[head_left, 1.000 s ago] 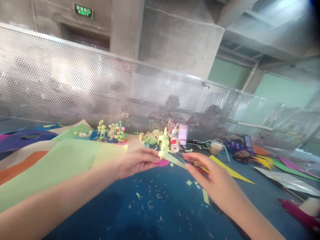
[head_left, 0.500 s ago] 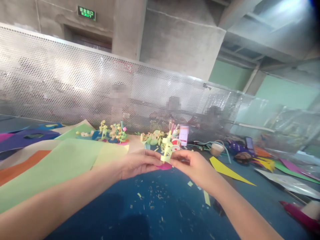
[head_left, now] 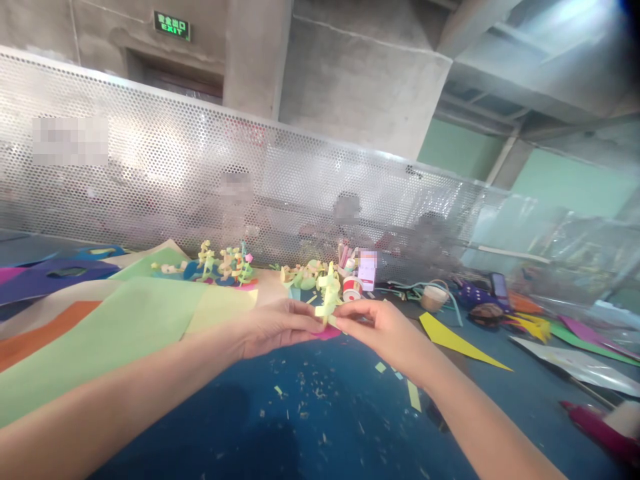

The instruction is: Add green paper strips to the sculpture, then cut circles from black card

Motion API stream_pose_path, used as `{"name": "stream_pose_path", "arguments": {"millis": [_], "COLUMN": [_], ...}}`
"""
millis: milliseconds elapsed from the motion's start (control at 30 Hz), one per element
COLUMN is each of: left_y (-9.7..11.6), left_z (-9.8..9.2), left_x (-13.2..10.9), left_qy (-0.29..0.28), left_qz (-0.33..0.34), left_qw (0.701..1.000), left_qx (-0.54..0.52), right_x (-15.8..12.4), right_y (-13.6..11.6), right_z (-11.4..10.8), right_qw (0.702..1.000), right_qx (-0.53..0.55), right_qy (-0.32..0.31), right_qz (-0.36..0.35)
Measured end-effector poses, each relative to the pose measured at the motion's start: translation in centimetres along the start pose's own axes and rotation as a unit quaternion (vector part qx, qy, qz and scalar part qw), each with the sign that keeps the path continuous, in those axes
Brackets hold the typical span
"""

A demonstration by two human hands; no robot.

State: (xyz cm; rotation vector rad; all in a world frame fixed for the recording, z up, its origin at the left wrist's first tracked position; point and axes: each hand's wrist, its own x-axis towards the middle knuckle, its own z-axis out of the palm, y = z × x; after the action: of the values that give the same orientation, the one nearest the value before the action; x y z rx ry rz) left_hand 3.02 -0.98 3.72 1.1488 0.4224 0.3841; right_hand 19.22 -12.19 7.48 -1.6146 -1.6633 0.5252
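Between my two hands stands a small pale-yellow figure of curled strips on a pink base, held a little above the blue table. My left hand is closed on the base's left edge, thumb and fingers together. The fingertips of my right hand pinch a light strip low on the figure's right side. Whether they also touch the base is hidden. Right behind the figure are a red-and-white cup and a lit phone.
Green sheets cover the left side. Similar small strip figures stand at the back. To the right lie a yellow triangle, a paper cup and a magenta tool. Scraps litter the table. A perforated screen stands behind; people show dimly through it.
The strip figure has turned and shifted slightly left, so its curled strips show from another side. My right fingers have moved a little left with it. My left hand has hardly moved.
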Motion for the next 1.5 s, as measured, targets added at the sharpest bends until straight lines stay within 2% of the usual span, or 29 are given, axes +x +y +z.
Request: {"name": "stream_pose_path", "arguments": {"millis": [200,433,600,700,833,933,1100,1333,1500], "left_y": [0.2,0.2,0.0,-0.1,-0.3,-0.4,-0.7,-0.4,-0.4], "left_z": [-0.1,-0.2,-0.1,-0.1,-0.3,-0.6,-0.7,-0.9,-1.8], "left_x": [-0.2,-0.1,-0.1,0.0,0.1,0.4,0.7,1.0,1.5], "left_qy": [-0.043,-0.051,-0.027,-0.009,0.019,0.014,0.015,0.064,0.084], "left_qz": [0.013,0.024,0.028,0.032,0.041,0.054,0.046,0.043,0.06], "left_qw": [0.998,0.994,0.995,0.998,0.999,0.998,0.999,0.997,0.994], "left_qx": [0.047,0.089,0.087,0.056,0.013,0.014,0.004,-0.018,-0.025], "right_x": [0.5,0.6,1.0,1.3,1.8,2.0,2.4,2.0,1.6], "right_y": [0.1,0.7,1.3,1.8,2.5,2.8,3.2,3.3,4.6], "right_z": [0.1,0.7,1.8,2.3,2.6,2.7,3.0,2.1,1.7], "right_qw": [1.0,1.0,0.999,0.997,0.993,0.992,0.992,0.996,0.993], "right_qx": [-0.013,0.014,0.026,0.009,0.048,0.074,0.057,0.067,0.089], "right_qy": [-0.004,-0.019,0.027,0.071,0.108,0.101,0.111,0.06,0.077], "right_qz": [-0.008,-0.01,-0.002,-0.014,-0.028,-0.028,-0.022,-0.001,0.018]}}
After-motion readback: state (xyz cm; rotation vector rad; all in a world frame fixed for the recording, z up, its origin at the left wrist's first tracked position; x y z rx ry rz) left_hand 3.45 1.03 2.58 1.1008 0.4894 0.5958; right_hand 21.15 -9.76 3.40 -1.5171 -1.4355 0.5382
